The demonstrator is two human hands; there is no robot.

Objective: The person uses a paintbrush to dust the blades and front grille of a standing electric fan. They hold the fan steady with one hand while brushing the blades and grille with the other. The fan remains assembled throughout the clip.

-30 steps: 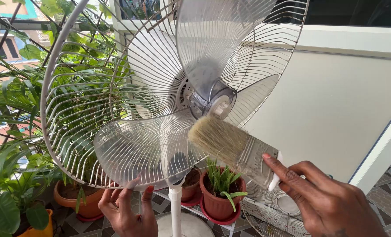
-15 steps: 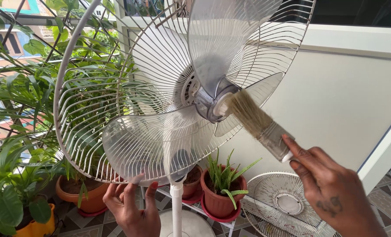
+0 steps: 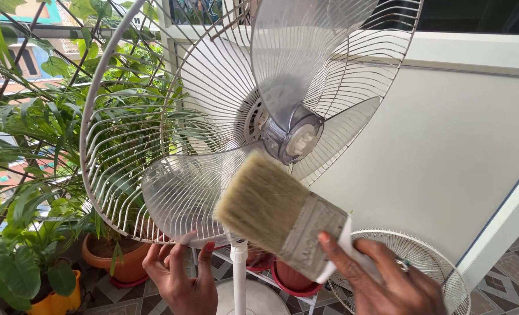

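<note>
A white pedestal fan stands before me with its front cover off; its rear wire guard point(image 3: 125, 146) and clear plastic blades point(image 3: 183, 192) are bare. The blade hub point(image 3: 297, 140) sits at the centre. My left hand point(image 3: 181, 280) grips the lower rim of the guard, fingers over the wire. My right hand point(image 3: 388, 280) holds a wide paintbrush point(image 3: 283, 216) with pale bristles and a metal band. The bristles lie over the lower blade, below and left of the hub.
The detached front guard point(image 3: 428, 262) leans on the tiled floor at lower right. Terracotta pots point(image 3: 119, 262) and leafy plants point(image 3: 26, 175) crowd the left. The fan's white pole point(image 3: 239, 280) rises from its base. A white wall point(image 3: 446, 146) stands right.
The brush left the hub, swung down and turned flat-on toward me, now over the lower blade. My right hand dropped lower. My left hand kept its grip on the guard rim.
</note>
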